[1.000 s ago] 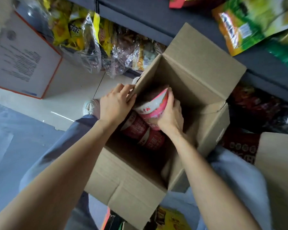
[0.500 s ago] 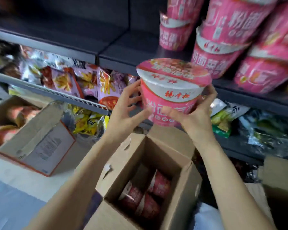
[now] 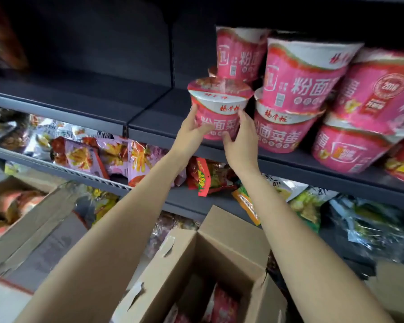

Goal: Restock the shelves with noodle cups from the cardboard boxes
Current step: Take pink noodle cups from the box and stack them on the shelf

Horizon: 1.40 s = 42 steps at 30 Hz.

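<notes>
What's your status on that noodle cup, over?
Left hand and right hand both grip noodle cup. Cup upright at shelf edge, left of stacked cups. Nothing blocking.

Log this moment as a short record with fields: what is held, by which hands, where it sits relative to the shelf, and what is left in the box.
held item: pink noodle cup, upright, lid up
left hand: grips the cup's left side
right hand: grips the cup's right side
position: at the front edge of the dark shelf, just left of the stacked pink cups; whether its base touches the shelf cannot be told
open cardboard box: below the arms, with red cups inside
lower shelf: snack bags
</notes>
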### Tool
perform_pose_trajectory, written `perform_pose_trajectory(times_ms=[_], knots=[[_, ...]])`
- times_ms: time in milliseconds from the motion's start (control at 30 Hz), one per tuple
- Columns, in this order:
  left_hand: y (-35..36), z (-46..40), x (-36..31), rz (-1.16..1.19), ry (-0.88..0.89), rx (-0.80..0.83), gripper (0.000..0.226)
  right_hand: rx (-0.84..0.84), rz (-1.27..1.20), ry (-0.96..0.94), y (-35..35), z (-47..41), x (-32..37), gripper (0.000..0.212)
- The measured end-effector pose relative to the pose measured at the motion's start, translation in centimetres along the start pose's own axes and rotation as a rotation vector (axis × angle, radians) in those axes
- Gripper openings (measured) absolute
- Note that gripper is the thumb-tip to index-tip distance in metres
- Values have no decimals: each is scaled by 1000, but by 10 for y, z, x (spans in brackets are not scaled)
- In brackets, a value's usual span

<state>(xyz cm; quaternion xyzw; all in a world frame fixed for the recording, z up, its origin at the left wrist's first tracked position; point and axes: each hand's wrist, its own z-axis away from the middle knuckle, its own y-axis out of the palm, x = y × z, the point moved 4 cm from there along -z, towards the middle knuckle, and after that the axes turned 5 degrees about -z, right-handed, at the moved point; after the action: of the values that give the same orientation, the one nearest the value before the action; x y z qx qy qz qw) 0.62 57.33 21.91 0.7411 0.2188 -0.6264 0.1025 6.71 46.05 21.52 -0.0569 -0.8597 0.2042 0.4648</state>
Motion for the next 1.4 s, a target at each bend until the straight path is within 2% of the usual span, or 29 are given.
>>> perform_pose_trajectory(times_ms=[133, 267, 367, 467, 533, 667, 767, 867, 967, 1100, 1167, 1267, 1333, 1400], knots=[[-11, 41, 29, -184, 129, -267, 41, 63, -11, -169, -3, 60, -12, 36], [-24, 117, 88, -280, 122, -378, 26, 218, 58, -85, 10, 129, -62, 21], [-26, 171, 162, -438, -93, -296, 26, 398, 157, 122, 39, 182, -113, 19], [-24, 209, 230, -757, -341, -67, 43, 629, 296, 315, 72, 234, -165, 26], [-22, 223, 261, -889, -444, 77, 56, 720, 415, 401, 88, 264, -199, 30], [-16, 228, 298, -1003, -424, 179, 63, 948, 669, 554, 115, 316, -268, 50], [-16, 227, 315, -999, -351, 154, 51, 1103, 787, 618, 133, 356, -315, 72], [-15, 226, 320, -1019, -217, 129, 44, 1145, 875, 575, 145, 387, -353, 82], [-11, 228, 322, -1046, -165, 131, 45, 1201, 889, 622, 155, 409, -388, 84], [-11, 227, 326, -1071, -154, 128, 47, 1058, 824, 671, 166, 421, -423, 73], [-11, 227, 327, -1068, -158, 127, 45, 1133, 860, 646, 169, 420, -427, 72], [-10, 227, 329, -1068, -171, 136, 46, 1223, 949, 495, 171, 414, -427, 90], [-9, 227, 330, -1068, -167, 132, 45, 1179, 917, 460, 169, 410, -425, 90], [-9, 227, 331, -1075, -157, 126, 45, 1141, 897, 446, 167, 408, -420, 81]])
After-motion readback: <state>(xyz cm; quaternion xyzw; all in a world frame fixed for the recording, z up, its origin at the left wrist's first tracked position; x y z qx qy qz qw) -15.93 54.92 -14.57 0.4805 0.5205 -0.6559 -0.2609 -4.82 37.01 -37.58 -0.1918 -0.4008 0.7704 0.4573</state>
